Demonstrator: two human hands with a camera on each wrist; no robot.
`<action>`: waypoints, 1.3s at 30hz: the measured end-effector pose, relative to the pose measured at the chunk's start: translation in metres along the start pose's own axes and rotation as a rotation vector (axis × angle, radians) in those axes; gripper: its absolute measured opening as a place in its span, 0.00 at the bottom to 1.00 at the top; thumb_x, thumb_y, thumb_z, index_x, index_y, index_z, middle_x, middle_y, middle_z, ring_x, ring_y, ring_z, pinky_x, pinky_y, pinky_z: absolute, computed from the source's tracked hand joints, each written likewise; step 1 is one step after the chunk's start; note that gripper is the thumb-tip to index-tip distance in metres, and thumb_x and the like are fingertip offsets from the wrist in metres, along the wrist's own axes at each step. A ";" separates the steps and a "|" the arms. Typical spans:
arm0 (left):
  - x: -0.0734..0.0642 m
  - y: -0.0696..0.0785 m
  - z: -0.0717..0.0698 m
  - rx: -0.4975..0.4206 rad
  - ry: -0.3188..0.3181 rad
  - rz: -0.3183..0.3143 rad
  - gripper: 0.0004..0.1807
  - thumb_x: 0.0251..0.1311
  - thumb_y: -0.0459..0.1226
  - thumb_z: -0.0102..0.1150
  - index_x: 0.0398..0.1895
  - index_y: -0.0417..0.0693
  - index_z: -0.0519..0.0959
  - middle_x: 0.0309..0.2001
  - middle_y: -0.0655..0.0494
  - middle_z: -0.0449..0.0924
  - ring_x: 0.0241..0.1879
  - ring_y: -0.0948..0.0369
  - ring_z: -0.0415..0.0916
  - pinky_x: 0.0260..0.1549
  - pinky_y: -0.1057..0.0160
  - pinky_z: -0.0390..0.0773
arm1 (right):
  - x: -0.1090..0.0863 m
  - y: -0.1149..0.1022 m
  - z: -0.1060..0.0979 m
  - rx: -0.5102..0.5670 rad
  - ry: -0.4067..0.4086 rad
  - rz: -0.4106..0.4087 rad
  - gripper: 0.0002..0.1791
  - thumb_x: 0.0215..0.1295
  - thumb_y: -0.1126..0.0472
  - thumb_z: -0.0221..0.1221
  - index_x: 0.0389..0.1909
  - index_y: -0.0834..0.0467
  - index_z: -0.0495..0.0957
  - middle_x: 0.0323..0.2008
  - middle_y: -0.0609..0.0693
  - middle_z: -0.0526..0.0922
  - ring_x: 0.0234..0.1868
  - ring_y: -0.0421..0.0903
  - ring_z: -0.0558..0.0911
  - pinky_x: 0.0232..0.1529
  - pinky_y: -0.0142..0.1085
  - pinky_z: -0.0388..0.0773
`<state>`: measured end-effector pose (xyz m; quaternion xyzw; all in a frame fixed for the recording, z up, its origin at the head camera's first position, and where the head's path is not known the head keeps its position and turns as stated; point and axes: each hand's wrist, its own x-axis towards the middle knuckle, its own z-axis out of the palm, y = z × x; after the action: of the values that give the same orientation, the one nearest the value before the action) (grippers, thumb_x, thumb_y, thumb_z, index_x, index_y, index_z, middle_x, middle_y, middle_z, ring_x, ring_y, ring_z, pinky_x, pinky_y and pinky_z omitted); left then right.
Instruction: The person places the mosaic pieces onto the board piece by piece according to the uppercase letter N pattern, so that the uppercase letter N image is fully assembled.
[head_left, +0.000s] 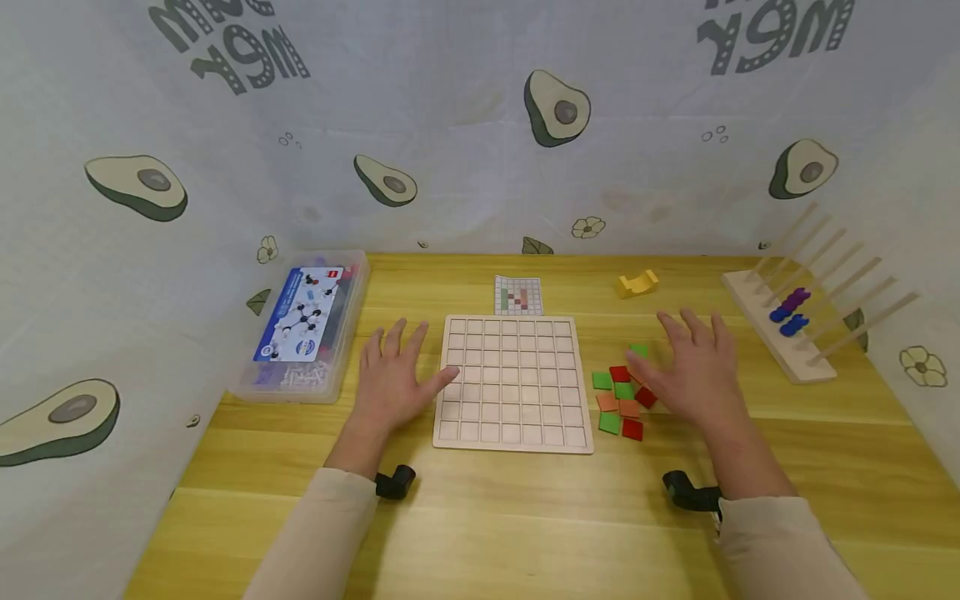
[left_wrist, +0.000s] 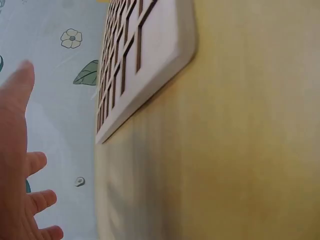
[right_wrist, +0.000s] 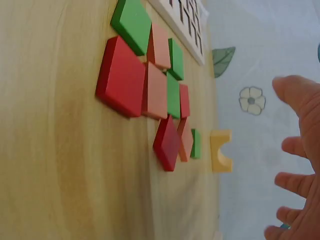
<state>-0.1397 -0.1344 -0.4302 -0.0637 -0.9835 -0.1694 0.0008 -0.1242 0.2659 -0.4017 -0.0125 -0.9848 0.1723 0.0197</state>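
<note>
My left hand [head_left: 392,379] has its fingers spread beside the left edge of a square wooden grid board [head_left: 513,383]; the thumb reaches over that edge in the head view. In the left wrist view the hand [left_wrist: 12,160] is raised off the table, holding nothing. My right hand [head_left: 693,371], fingers also spread, hovers by a loose group of red, green and orange square tiles [head_left: 628,408]. The right wrist view shows a gap between this hand [right_wrist: 302,160] and the tiles, such as a red tile [right_wrist: 121,79]. Every grid cell in view is bare.
A small printed pattern card [head_left: 517,296] lies behind the board. A clear plastic box [head_left: 300,325] with a molecule label stands at left. A yellow notched block [head_left: 637,284] is at back right, near a wooden peg rack [head_left: 780,325] holding purple and blue pieces.
</note>
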 end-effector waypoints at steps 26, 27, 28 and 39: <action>-0.009 -0.008 0.048 -0.340 0.162 -0.063 0.18 0.71 0.48 0.58 0.61 0.58 0.84 0.46 0.51 0.80 0.45 0.51 0.69 0.50 0.48 0.63 | -0.004 0.023 0.027 0.137 -0.212 0.180 0.30 0.71 0.42 0.59 0.58 0.65 0.76 0.42 0.61 0.82 0.37 0.52 0.76 0.33 0.36 0.69; -0.009 -0.008 0.049 -0.326 0.174 -0.061 0.19 0.70 0.48 0.59 0.60 0.58 0.84 0.46 0.51 0.80 0.45 0.51 0.69 0.50 0.48 0.64 | -0.004 0.022 0.028 0.138 -0.208 0.185 0.30 0.71 0.42 0.60 0.57 0.65 0.76 0.42 0.60 0.81 0.36 0.52 0.76 0.33 0.36 0.69; -0.010 -0.008 0.050 -0.312 0.183 -0.060 0.19 0.70 0.48 0.60 0.60 0.58 0.84 0.46 0.51 0.80 0.46 0.51 0.69 0.50 0.48 0.64 | -0.005 0.022 0.028 0.139 -0.205 0.192 0.29 0.71 0.43 0.60 0.57 0.64 0.76 0.42 0.60 0.81 0.36 0.52 0.76 0.33 0.36 0.69; -0.011 -0.008 0.054 -0.278 0.219 -0.037 0.19 0.67 0.48 0.63 0.59 0.60 0.85 0.43 0.54 0.80 0.44 0.51 0.69 0.47 0.50 0.64 | -0.006 0.019 0.030 0.146 -0.169 0.200 0.25 0.70 0.47 0.61 0.54 0.65 0.77 0.40 0.61 0.83 0.37 0.53 0.77 0.33 0.36 0.69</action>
<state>-0.1289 -0.1247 -0.4842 -0.0264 -0.9456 -0.3096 0.0962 -0.1191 0.2735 -0.4368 -0.0948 -0.9616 0.2450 -0.0795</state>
